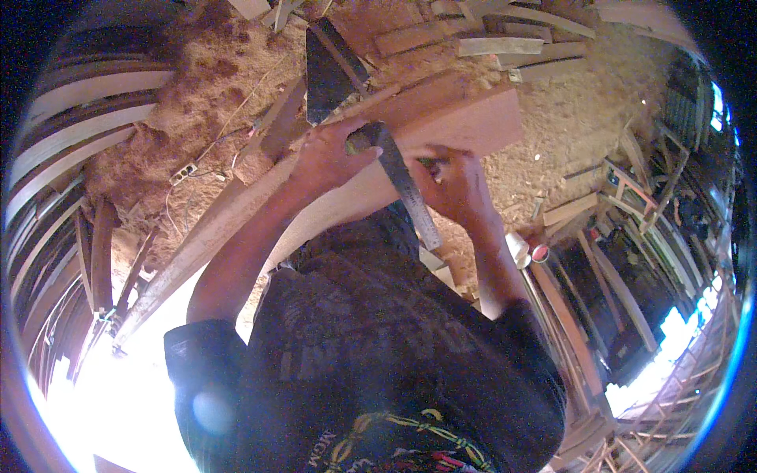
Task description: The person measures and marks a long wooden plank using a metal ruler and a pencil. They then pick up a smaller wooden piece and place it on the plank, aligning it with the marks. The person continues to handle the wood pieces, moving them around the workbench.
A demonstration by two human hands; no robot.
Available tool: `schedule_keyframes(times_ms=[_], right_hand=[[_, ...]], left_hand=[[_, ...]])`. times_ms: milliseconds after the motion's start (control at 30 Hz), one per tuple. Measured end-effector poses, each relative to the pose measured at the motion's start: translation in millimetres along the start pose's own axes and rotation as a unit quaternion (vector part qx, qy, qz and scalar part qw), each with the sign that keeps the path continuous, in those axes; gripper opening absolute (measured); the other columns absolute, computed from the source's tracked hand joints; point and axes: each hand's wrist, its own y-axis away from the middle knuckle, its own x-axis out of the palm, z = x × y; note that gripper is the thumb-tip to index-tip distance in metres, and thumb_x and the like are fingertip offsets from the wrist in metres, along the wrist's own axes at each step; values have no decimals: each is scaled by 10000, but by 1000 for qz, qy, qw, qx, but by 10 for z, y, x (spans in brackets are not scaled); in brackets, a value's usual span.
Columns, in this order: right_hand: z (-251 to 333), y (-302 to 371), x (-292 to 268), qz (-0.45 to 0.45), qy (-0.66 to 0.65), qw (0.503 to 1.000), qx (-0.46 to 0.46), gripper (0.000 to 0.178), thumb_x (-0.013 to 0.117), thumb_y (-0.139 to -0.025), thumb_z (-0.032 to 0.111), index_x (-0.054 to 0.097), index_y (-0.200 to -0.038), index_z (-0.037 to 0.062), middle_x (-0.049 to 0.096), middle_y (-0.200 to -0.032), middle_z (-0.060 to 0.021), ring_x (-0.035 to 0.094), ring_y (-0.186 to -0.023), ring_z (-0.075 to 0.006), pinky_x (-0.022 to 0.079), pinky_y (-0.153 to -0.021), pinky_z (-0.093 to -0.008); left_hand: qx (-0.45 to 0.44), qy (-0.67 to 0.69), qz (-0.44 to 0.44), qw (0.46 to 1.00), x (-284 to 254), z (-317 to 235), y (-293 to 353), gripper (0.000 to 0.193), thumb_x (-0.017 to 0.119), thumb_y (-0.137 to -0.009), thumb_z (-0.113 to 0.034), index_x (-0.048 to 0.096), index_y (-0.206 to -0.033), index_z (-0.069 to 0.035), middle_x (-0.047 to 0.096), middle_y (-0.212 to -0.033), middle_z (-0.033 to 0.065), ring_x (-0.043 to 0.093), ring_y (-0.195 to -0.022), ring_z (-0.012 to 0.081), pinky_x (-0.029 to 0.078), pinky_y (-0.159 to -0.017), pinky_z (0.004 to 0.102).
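A long, thick wooden board lies slanted across in front of me. On it rests what looks like a try square, its dark metal blade pointing back toward my body. My left hand is closed around the square's far end, where a greenish part shows between thumb and fingers. Just right of the blade, my right hand is bent over the board with curled fingers. Something small and greenish shows at those fingertips, too unclear to name.
Sawdust covers the ground. A dark triangular panel stands beyond my left hand. A power strip with cords lies at left. Curved planks are stacked far left, cut pieces at the back, and a white cup-like container at right.
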Motion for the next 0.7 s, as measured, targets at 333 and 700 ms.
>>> schedule_keyframes(times_ms=[333, 700], right_hand=[[-159, 147, -231, -215, -131, 963, 91, 196, 672, -1005, 53, 762, -1177, 26, 784, -1114, -138, 758, -973, -203, 586, -891, -331], [-78, 844, -154, -315, -198, 922, 108, 288, 554, -1108, 198, 656, -1344, 68, 766, -1021, -102, 683, -758, -138, 545, -703, -281]], left_hand=[[-31, 47, -47, 997, -353, 205, 466, 573, 849, -860, -388, 706, -1300, -50, 754, -1202, 183, 729, -1107, 327, 568, -979, 412], [-92, 636, -326, 694, -856, 1170, 2221, 307, 639, -1041, -357, 607, -1099, -57, 628, -837, 19, 523, -664, 108, 447, -576, 266]])
